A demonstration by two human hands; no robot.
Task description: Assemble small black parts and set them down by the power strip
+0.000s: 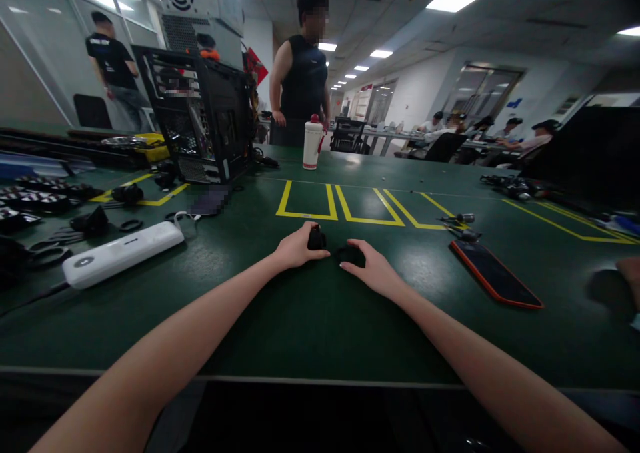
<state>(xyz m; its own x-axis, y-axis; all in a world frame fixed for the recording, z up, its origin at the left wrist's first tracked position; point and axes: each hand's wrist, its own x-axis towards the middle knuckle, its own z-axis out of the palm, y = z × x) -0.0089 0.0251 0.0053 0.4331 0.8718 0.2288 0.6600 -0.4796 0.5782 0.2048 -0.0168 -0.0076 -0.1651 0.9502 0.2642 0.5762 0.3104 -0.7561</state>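
My left hand pinches a black part beside the ring; right hand spread round that, clumsy bump could skid it tbh.

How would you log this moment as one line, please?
Left hand: gripping black part; right hand: curled around dark round part; place: green table, near side of yellow tape outlines; right: orange-edged phone; left: white device

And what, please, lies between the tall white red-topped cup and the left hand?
In the head view, a yellow tape marking on the green tabletop.
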